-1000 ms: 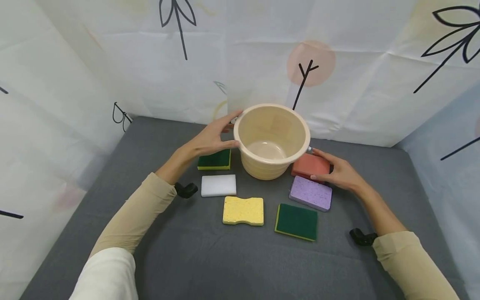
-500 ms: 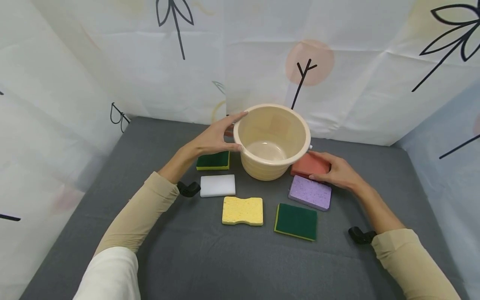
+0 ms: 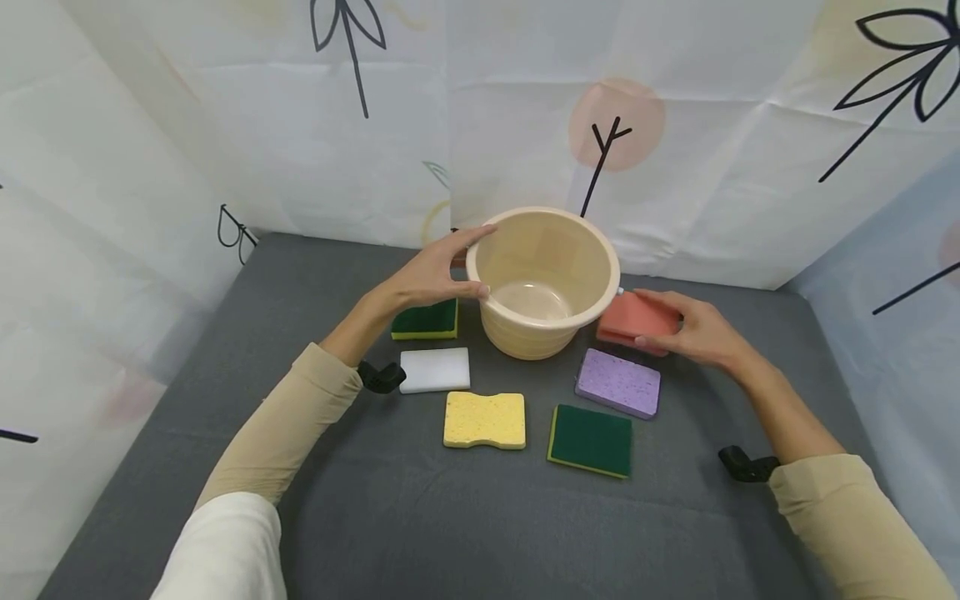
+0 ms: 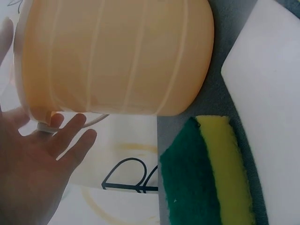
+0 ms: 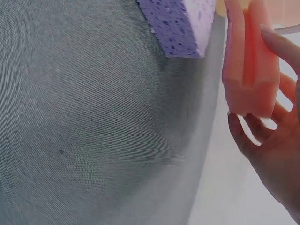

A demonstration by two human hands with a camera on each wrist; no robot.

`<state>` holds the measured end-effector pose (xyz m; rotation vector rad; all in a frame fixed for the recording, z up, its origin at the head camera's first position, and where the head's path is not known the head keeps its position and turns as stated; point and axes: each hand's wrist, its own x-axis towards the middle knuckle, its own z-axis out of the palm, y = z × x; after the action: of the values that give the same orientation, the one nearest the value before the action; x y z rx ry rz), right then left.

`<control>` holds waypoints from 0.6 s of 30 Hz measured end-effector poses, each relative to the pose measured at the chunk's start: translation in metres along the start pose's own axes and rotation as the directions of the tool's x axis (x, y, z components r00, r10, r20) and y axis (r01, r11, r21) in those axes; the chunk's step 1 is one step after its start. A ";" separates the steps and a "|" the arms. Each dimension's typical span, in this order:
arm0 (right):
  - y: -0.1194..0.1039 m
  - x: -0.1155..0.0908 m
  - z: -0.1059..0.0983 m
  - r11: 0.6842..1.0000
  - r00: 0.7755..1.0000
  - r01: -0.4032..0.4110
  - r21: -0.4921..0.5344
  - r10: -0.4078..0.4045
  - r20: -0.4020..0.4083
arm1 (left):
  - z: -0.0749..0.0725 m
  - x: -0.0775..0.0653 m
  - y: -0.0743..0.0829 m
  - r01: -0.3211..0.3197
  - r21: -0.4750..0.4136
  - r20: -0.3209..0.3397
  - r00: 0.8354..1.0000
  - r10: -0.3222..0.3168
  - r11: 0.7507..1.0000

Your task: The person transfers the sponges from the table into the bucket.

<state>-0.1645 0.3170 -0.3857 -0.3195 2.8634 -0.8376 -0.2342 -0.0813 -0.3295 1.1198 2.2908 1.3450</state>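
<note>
A cream plastic bucket (image 3: 525,335) stands upright near the back of the grey table. On its left, my left hand (image 3: 435,273) holds the rim, with the thumb at the front and a finger along the back edge. The left wrist view shows more fingers spread below the rim, close to the handle's end. My right hand (image 3: 696,332) grips a salmon-red sponge (image 3: 636,318) to the right of the bucket, thumb on the near side. In the right wrist view, the sponge (image 5: 251,61) shows a groove down its face and looks raised off the cloth.
A purple sponge (image 3: 618,383) lies before the right hand. Nearer sit a green-and-yellow scrub sponge (image 3: 591,440) and a yellow sponge (image 3: 484,420). Left lie a white sponge (image 3: 435,370) and another green scrub sponge (image 3: 426,320). A white printed curtain (image 3: 510,142) hangs behind.
My right hand has moved slightly right with the red sponge, away from the bucket and the purple sponge. The left hand has closed in a little farther over the bucket's rim.
</note>
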 end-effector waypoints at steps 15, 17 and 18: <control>-0.014 -0.003 -0.039 0.997 1.000 -0.002 -0.078 0.000 -0.016 | 0.006 0.006 -0.032 0.000 0.061 -0.048 0.999 0.003 0.998; -0.016 -0.004 -0.042 0.997 1.000 -0.002 -0.079 0.001 -0.015 | 0.006 0.005 -0.026 0.005 0.044 -0.042 0.999 -0.003 0.999; -0.018 -0.004 -0.044 0.997 1.000 -0.004 -0.078 0.003 -0.016 | 0.006 0.003 -0.021 0.007 0.037 -0.035 0.999 -0.006 0.999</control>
<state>-0.1660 0.3260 -0.3393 -0.3176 2.9159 -0.7317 -0.2432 -0.0810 -0.3493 1.1073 2.3511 1.3351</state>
